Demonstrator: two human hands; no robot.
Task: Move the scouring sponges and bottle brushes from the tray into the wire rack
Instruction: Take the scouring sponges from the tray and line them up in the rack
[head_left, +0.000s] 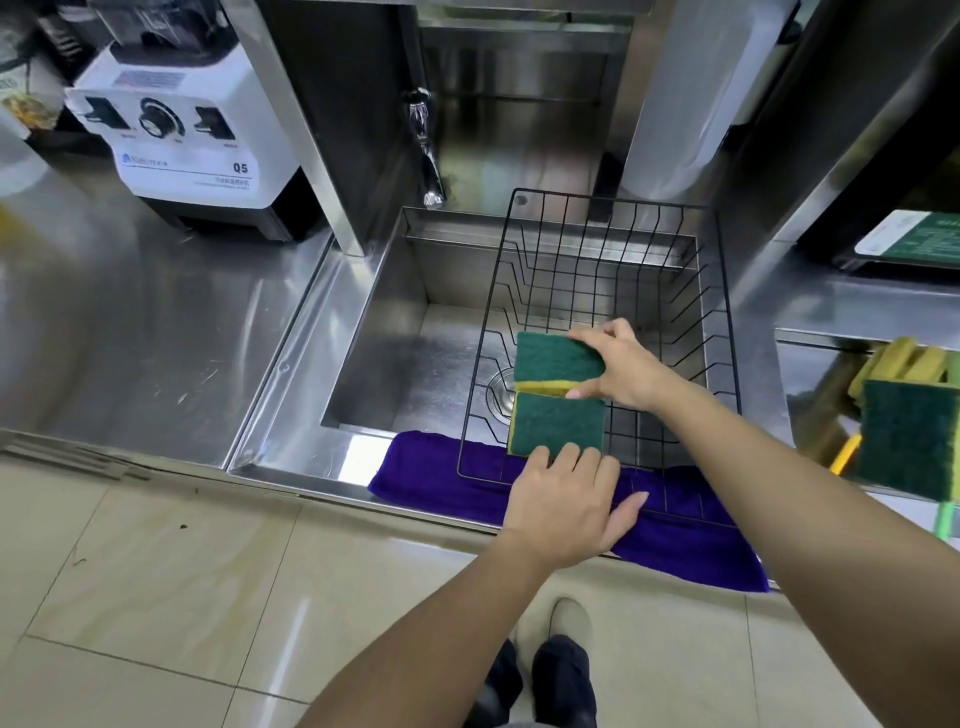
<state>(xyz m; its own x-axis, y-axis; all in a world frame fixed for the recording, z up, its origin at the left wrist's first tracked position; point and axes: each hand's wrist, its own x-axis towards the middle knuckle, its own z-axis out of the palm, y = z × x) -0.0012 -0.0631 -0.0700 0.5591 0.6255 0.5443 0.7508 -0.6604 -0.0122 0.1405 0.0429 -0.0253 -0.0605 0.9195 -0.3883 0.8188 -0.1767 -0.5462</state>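
Observation:
Two green-and-yellow scouring sponges sit at the front left of the black wire rack (613, 244), which rests across the sink. My right hand (621, 371) grips the far sponge (556, 358) by its right edge. My left hand (566, 501) holds the near sponge (558, 423) from its front edge, fingers over the rack's rim. On the steel tray (815, 395) at the right lie more sponges (909, 441) and a yellow brush handle (845, 453), with a green handle (945, 519) near the edge.
The sink basin (405, 364) has a drain under the rack and a tap (428, 150) behind it. A purple cloth (675, 530) lies over the sink's front edge. A white blender base (192, 135) stands on the left steel counter. Tiled floor and my shoes are below.

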